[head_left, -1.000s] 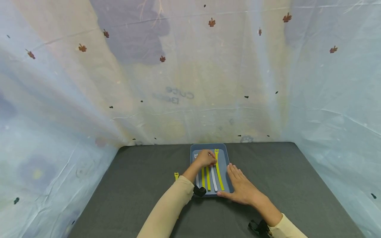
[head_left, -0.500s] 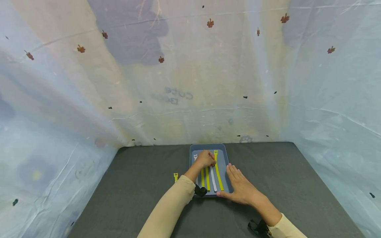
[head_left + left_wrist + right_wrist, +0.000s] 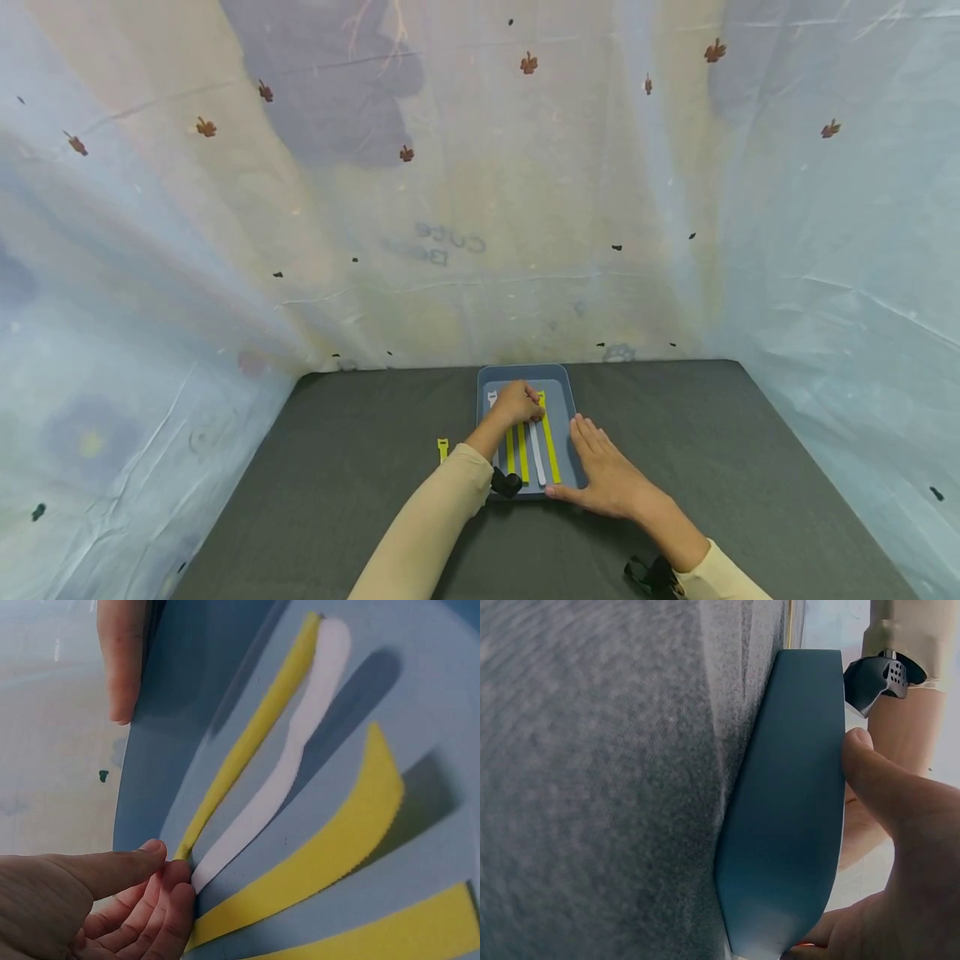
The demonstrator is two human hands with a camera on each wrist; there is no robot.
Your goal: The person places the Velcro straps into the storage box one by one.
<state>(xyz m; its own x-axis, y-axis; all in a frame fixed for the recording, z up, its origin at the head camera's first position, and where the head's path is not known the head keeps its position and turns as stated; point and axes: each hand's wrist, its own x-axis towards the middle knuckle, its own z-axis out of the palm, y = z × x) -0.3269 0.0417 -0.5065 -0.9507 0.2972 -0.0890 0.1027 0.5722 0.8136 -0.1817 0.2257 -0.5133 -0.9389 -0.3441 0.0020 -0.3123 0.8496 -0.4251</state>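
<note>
A blue-grey tray [image 3: 565,442] holds several flat cable ties with slotted heads, laid lengthwise. My left hand [image 3: 516,403] reaches into it, thumb and fingertips pinching the rightmost yellow cable tie [image 3: 251,739] near its head. Beside that tie lies a white cable tie [image 3: 281,776], then two yellow ones [image 3: 523,457]; their far ends are hidden under my left hand. Another white tie [image 3: 492,397] lies along the left, partly covered by my wrist. Around the tray's near right corner, my right hand [image 3: 611,475] rests with straight fingers along the side and its thumb on the near rim.
One more yellow cable tie [image 3: 443,447] lies on the dark grey cloth [image 3: 360,467] left of the tray, partly hidden by my left sleeve. A patterned curtain [image 3: 480,208] hangs close behind the tray and down both sides.
The rightmost yellow cable tie has slid slightly toward me and lies straighter, its head now close to my left fingertips. My right hand stays at the tray's corner.
</note>
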